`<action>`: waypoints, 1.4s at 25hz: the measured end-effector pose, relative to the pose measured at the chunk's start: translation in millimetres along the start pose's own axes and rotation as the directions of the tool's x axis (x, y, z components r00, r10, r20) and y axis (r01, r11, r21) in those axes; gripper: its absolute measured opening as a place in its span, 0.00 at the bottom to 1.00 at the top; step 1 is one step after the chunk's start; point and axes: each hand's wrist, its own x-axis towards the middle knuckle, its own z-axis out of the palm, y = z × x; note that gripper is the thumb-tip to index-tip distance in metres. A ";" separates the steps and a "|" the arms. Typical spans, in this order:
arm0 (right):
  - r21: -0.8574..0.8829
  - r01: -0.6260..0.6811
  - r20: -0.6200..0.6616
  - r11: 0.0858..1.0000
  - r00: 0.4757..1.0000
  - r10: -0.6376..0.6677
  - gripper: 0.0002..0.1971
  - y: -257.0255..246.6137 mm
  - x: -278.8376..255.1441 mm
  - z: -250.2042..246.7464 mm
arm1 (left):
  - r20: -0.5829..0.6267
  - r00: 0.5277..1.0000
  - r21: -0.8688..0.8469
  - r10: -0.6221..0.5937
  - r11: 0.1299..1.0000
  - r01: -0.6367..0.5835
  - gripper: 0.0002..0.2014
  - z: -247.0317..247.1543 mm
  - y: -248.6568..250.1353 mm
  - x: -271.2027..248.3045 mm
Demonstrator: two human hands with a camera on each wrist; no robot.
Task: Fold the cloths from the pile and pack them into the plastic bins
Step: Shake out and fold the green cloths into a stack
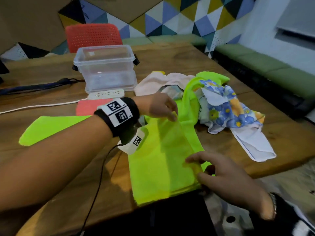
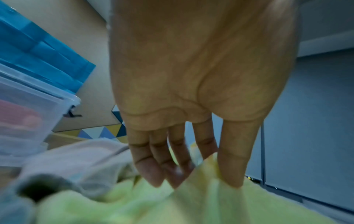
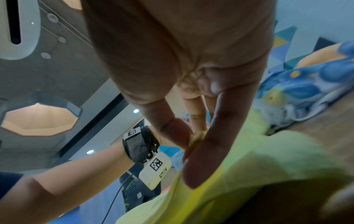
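A neon yellow-green cloth (image 1: 162, 160) lies partly folded at the table's near edge. My left hand (image 1: 162, 108) pinches its far edge, thumb against fingers (image 2: 229, 174). My right hand (image 1: 218, 174) pinches the near right edge of the same cloth (image 3: 249, 174) between thumb and fingers. Behind it is the pile: a floral blue cloth (image 1: 226, 106), a pale pink cloth (image 1: 153, 82) and another green one (image 1: 211, 77). A clear plastic bin (image 1: 105, 67) stands at the back left, with no cloth visible in it.
A white power strip (image 1: 105, 95) and its cord lie in front of the bin. A folded pink cloth (image 1: 90, 106) and a green cloth (image 1: 51, 128) lie at left. A red chair (image 1: 93, 36) stands behind the wooden table (image 1: 170, 55).
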 end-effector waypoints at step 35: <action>-0.311 0.523 0.030 0.794 0.840 -0.542 0.06 45.4 63.8 -37.2 | -0.007 0.996 -0.047 -0.086 0.995 0.086 0.50 74.7 -4.6 -166.7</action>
